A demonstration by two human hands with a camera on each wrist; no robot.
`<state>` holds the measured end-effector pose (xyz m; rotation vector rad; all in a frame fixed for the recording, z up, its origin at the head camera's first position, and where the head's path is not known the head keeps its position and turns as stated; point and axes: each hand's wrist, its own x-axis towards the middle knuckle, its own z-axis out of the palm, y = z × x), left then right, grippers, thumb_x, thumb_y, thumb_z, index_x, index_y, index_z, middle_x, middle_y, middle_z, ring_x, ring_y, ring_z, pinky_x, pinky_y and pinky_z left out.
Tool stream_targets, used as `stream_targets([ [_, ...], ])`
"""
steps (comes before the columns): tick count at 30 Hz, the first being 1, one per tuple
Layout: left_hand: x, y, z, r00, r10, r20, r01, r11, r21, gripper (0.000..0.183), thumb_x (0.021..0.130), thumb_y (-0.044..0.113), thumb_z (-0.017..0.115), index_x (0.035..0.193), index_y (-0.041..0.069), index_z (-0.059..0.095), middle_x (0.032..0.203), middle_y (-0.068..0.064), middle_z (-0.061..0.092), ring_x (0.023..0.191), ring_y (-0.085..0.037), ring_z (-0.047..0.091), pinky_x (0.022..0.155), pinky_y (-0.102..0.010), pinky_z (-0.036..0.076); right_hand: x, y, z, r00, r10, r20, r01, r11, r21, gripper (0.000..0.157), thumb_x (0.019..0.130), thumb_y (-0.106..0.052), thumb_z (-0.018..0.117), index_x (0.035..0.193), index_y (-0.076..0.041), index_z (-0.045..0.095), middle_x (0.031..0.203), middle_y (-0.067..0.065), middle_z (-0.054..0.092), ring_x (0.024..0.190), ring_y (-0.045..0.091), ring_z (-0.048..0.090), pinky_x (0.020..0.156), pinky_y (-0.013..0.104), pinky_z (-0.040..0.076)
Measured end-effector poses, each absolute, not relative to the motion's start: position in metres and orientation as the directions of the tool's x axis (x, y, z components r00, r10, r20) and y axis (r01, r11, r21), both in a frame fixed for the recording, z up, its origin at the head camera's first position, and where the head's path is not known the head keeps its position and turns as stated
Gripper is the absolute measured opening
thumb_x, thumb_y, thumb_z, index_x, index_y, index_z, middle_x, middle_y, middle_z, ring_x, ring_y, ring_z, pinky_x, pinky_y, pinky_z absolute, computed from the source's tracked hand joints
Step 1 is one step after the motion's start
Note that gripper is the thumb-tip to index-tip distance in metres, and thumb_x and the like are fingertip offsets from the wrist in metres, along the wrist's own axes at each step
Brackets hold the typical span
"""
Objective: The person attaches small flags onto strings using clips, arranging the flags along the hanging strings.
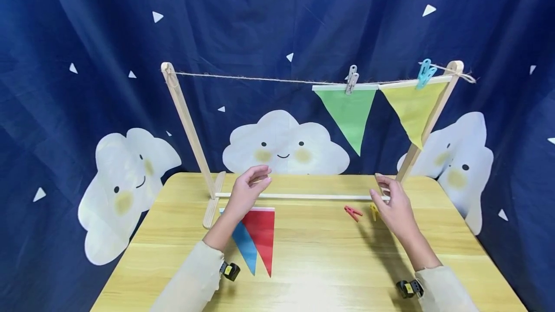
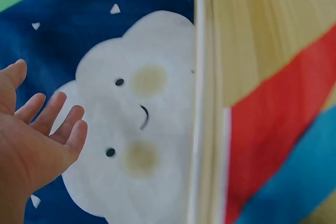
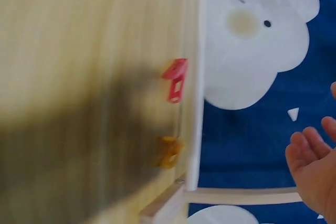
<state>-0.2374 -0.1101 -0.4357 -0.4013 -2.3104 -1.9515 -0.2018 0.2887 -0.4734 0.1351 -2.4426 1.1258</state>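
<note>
My left hand (image 1: 249, 189) hovers over the table's left side with relaxed fingers and holds nothing. Below its wrist lie a red pennant (image 1: 262, 235) and a blue pennant (image 1: 246, 247), partly overlapping and partly covered by my forearm. At the right, my right hand (image 1: 394, 203) is raised with loose fingers and nothing in them. Near it on the table are a red clothespin (image 1: 353, 213) and a yellow clothespin (image 3: 170, 152). A green pennant (image 1: 349, 114) hangs from the string under a grey clothespin (image 1: 351, 80); a yellow pennant (image 1: 414, 105) hangs under a blue clothespin (image 1: 426, 73).
A wooden frame has a left post (image 1: 188, 129) and a right post (image 1: 429, 126), with a string (image 1: 247, 78) tied between their tops. A white rod (image 1: 299, 196) joins them low over the table (image 1: 321, 254). Behind stands a dark blue curtain (image 1: 243, 28) with clouds.
</note>
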Motion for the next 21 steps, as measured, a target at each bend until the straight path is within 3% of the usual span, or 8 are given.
stream_targets([
  [2, -0.238, -0.116, -0.443, -0.966, 0.143, 0.217, 0.239, 0.159, 0.958, 0.041, 0.099, 0.019, 0.071, 0.137, 0.006, 0.063, 0.137, -0.016, 0.066, 0.128, -0.03, 0.062, 0.1, -0.022, 0.053, -0.202, 0.292, -0.479, -0.915, 0.093, 0.392, -0.231, 0.676, -0.7, 0.048, 0.103, -0.021, 0.062, 0.14, 0.007, 0.049, 0.132, 0.029, 0.055, 0.12, 0.049, 0.057, 0.102, 0.059, 0.047],
  [4, -0.238, -0.122, -0.45, -0.97, 0.145, 0.198, 0.22, 0.164, 0.962, 0.043, 0.098, 0.018, 0.072, 0.138, 0.004, 0.062, 0.138, -0.017, 0.066, 0.128, -0.032, 0.061, 0.102, -0.025, 0.053, -0.202, 0.295, -0.484, -0.932, 0.091, 0.35, -0.194, 0.691, -0.697, 0.051, 0.104, -0.023, 0.061, 0.141, 0.008, 0.047, 0.133, 0.032, 0.053, 0.122, 0.052, 0.056, 0.103, 0.064, 0.046],
  [13, -0.242, -0.14, -0.484, -0.983, 0.117, 0.144, 0.169, 0.233, 0.958, 0.045, 0.097, 0.015, 0.073, 0.139, 0.001, 0.061, 0.138, -0.021, 0.064, 0.13, -0.042, 0.058, 0.107, -0.042, 0.052, -0.201, 0.304, -0.506, -0.98, 0.079, 0.182, -0.059, 0.759, -0.648, 0.066, 0.102, -0.025, 0.063, 0.147, 0.016, 0.037, 0.141, 0.043, 0.044, 0.129, 0.058, 0.049, 0.108, 0.068, 0.039],
  [21, -0.243, -0.152, -0.503, -0.991, 0.093, 0.1, 0.125, 0.335, 0.934, 0.048, 0.095, 0.021, 0.076, 0.138, 0.006, 0.062, 0.139, -0.017, 0.064, 0.133, -0.042, 0.056, 0.11, -0.058, 0.045, -0.199, 0.31, -0.519, -0.986, 0.056, 0.156, -0.048, 0.806, -0.59, 0.069, 0.098, -0.021, 0.07, 0.143, 0.022, 0.039, 0.133, 0.047, 0.046, 0.125, 0.061, 0.048, 0.107, 0.069, 0.04],
])
